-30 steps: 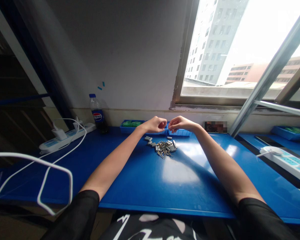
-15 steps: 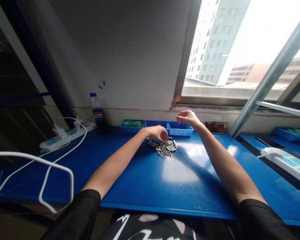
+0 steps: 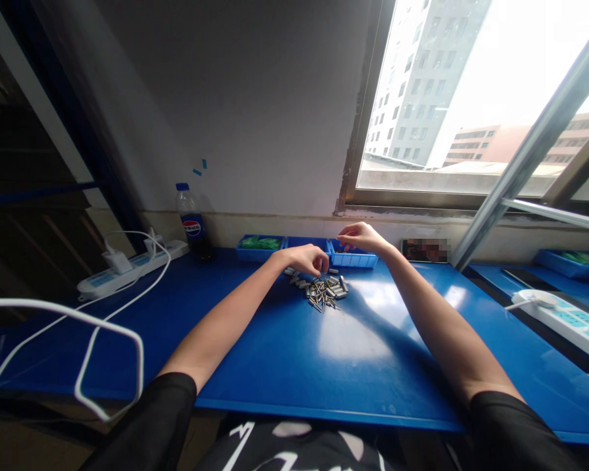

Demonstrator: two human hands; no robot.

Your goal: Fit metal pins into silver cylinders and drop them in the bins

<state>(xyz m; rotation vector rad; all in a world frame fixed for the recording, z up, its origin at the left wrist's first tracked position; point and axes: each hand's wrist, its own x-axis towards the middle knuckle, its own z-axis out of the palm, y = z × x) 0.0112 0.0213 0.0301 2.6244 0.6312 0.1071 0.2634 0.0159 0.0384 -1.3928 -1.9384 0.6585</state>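
Note:
My left hand (image 3: pixel 310 260) hovers at the back of a pile of small metal parts (image 3: pixel 324 292), its fingers curled and pinched together. Whatever sits between those fingertips is too small or hidden to name. Among the pile are silvery cylinders and thin brass-coloured pins, lying loose on the blue table (image 3: pixel 275 366). Over the right-hand blue bin (image 3: pixel 356 260) is my right hand (image 3: pixel 360 237), fingers bent and tips close together; I cannot make out anything in them. Small dark bits show inside that bin. The middle blue bin (image 3: pixel 307 243) is partly covered by my left hand.
A left bin (image 3: pixel 260 255) holds green packets. Beside it stands a cola bottle (image 3: pixel 191 226). A power strip (image 3: pixel 127 271) with white cables (image 3: pixel 140 353) lies at the left. A phone (image 3: pixel 425 250) leans at the back right, near a metal post (image 3: pixel 510 150) and another power strip (image 3: pixel 564 314).
My right hand has moved slightly left and down, closer to the right-hand bin. My left hand has lifted a little from the pile of metal parts.

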